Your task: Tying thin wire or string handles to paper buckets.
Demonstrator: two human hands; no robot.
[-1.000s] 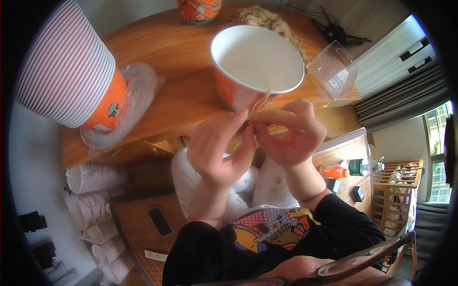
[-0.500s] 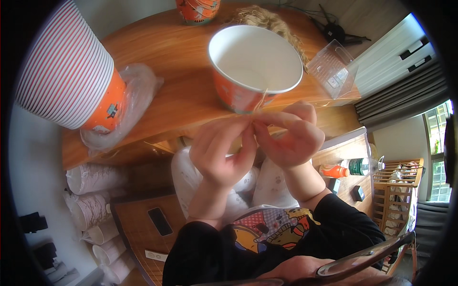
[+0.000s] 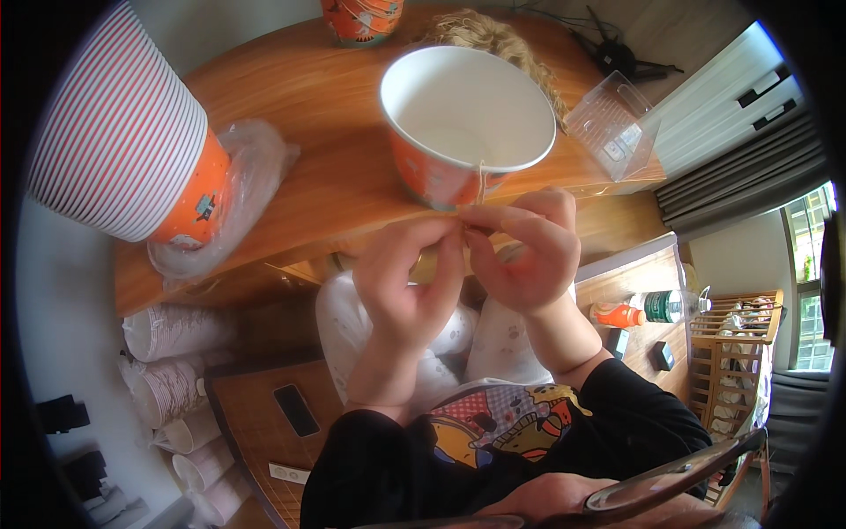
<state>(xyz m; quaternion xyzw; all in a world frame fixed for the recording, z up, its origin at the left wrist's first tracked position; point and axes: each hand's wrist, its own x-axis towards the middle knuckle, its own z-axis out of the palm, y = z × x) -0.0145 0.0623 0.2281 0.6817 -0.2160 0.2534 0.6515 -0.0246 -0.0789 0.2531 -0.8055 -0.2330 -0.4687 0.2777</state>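
Note:
Just in front of the large orange paper bucket (image 3: 427, 169), my left hand (image 3: 401, 278) and my right hand (image 3: 526, 251) meet with fingertips pinched together. Between the fingertips is a thin tan string (image 3: 482, 183), which rises against the bucket's side to its white rim. Exactly how the string lies between the fingers is hidden. The bucket stands upright near the table's front edge, its white inside facing up.
On the wooden table (image 3: 326, 132), a tall stack of paper buckets (image 3: 123, 132) leans at left beside a crumpled plastic bag (image 3: 251, 189). Behind are another orange bucket (image 3: 363, 22), a tan string bundle (image 3: 493, 37) and a clear plastic box (image 3: 614, 126).
Both hands stay pinched together; the right hand has shifted slightly left, closer to the left fingertips. The bucket appears a little further left in view.

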